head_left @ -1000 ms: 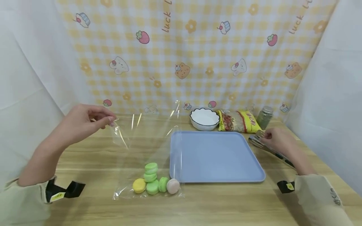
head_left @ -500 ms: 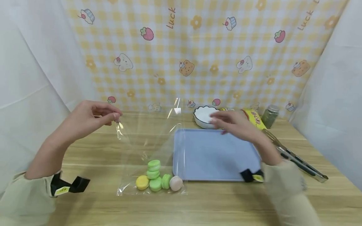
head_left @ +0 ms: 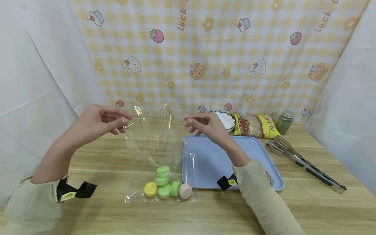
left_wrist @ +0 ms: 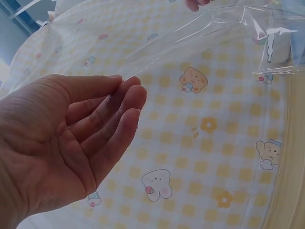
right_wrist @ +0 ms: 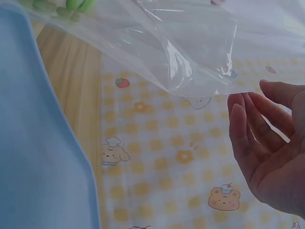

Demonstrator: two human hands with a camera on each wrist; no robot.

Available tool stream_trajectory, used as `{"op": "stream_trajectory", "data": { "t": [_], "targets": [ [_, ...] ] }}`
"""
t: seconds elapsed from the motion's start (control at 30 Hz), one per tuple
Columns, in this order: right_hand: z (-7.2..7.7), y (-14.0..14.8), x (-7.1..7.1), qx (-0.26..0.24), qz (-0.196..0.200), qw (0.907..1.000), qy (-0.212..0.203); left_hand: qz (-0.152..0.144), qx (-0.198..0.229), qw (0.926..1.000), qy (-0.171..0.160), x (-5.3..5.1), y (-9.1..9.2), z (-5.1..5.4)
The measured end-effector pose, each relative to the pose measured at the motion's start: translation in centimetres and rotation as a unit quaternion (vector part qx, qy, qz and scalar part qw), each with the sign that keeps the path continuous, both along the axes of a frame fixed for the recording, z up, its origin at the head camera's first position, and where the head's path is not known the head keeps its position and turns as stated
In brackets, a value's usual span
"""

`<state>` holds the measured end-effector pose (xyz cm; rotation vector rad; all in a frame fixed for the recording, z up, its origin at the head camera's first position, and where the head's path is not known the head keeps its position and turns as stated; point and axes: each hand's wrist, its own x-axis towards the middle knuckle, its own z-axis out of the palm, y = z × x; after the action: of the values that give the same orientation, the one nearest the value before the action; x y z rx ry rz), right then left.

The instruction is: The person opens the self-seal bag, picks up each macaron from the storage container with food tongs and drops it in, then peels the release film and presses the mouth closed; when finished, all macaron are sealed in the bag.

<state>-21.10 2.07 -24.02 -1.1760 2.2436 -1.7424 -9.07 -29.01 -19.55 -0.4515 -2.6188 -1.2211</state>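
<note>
A clear plastic bag (head_left: 158, 143) stands on the table, with several macarons at its bottom: a yellow one (head_left: 151, 189), green ones (head_left: 163, 171) and a pale pink one (head_left: 185, 191). My left hand (head_left: 102, 122) pinches the bag's upper left edge between thumb and index finger, as the left wrist view shows. Close to the bag's upper right edge is my right hand (head_left: 205, 125). In the right wrist view the right thumb and index finger (right_wrist: 237, 114) stand apart, with the film's edge (right_wrist: 224, 90) reaching between them; whether they touch it is unclear.
A blue tray (head_left: 232, 186) lies right of the bag. Behind it are a white scalloped bowl (head_left: 225, 120), a yellow food packet (head_left: 255, 125) and a glass jar (head_left: 284, 124). Metal tongs (head_left: 305, 164) lie to the tray's right. A patterned cloth (head_left: 223, 49) hangs behind.
My right hand has let go of the tongs and moved left over the tray to the bag. The bag's upper part has shifted, while my left hand keeps its pinch.
</note>
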Motion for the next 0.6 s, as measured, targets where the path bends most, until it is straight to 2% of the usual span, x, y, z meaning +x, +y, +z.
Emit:
{"op": "stream_trajectory", "data": {
  "t": [0.1, 0.23, 0.33, 0.47, 0.6],
  "targets": [
    [0.2, 0.0, 0.2, 0.012, -0.012, 0.9993, 0.033, -0.001, -0.009, 1.0, -0.001, 0.1, 0.1, 0.1],
    [0.6, 0.2, 0.3, 0.022, -0.034, 0.9966, 0.072, -0.007, 0.005, 0.9999, -0.009, 0.2, -0.2, 0.1],
    [1.0, 0.9, 0.2, 0.002, -0.023, 0.9987, 0.047, -0.026, 0.02, 0.9995, -0.006, 0.5, -0.7, 0.3],
    [1.1, 1.9, -0.1, -0.019, 0.027, 0.9993, -0.018, -0.075, 0.029, 0.9967, 0.01, 0.7, -1.5, 0.5],
    [1.0, 2.5, 0.0, -0.051, 0.082, 0.9949, -0.029, -0.128, 0.054, 0.9899, 0.029, 0.5, -2.0, 0.5]
  ]
}}
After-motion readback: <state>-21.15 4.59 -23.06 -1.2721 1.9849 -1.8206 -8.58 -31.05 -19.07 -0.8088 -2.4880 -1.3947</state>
